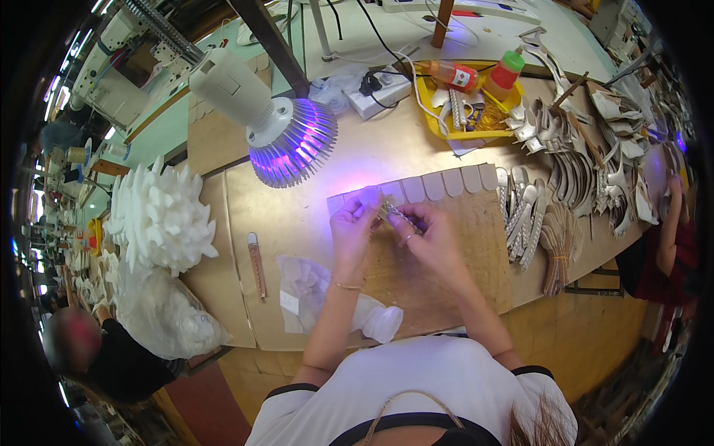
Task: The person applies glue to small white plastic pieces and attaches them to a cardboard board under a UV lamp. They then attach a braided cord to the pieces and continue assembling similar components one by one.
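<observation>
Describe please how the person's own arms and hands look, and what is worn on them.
Both forearms are bare. The left hand has a thin bracelet at its wrist. The right hand wears a ring on one finger. Short white sleeves with a dark edge cover the upper arms.

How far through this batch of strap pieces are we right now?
Done, it seems: a row of pale pieces lines the board's far edge. In hand: left hand and right hand work one small strap under the lamp. Left: heaps of straps at right.
</observation>
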Tool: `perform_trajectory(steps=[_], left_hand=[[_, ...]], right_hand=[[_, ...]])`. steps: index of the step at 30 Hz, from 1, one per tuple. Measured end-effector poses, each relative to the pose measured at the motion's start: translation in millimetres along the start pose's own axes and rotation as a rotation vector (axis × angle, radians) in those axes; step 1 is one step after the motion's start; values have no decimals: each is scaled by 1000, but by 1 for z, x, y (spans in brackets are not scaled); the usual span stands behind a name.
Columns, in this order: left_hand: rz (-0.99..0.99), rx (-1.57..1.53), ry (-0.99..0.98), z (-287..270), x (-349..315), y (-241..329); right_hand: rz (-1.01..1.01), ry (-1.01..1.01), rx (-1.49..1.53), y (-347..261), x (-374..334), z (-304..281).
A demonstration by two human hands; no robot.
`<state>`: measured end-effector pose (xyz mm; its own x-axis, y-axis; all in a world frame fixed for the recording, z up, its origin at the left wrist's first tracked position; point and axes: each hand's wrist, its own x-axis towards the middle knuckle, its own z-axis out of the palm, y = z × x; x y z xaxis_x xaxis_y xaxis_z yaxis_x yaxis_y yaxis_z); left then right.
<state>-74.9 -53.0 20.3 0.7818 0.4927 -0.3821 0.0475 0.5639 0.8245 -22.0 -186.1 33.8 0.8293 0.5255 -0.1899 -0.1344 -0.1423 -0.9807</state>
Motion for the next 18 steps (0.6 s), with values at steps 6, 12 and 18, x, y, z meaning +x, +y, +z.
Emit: perform_trajectory(steps=[6,12,18], left_hand=[[-62,53,-29,-8,7,-1],[49,116,5,-8,8,-10],[109,-22,-99,-19,17,-19]], right_hand=[[-60,71,-174,3,1,1],[-79,99,-301,1,2,-3],[-75,-20,-450,4,4,-12]])
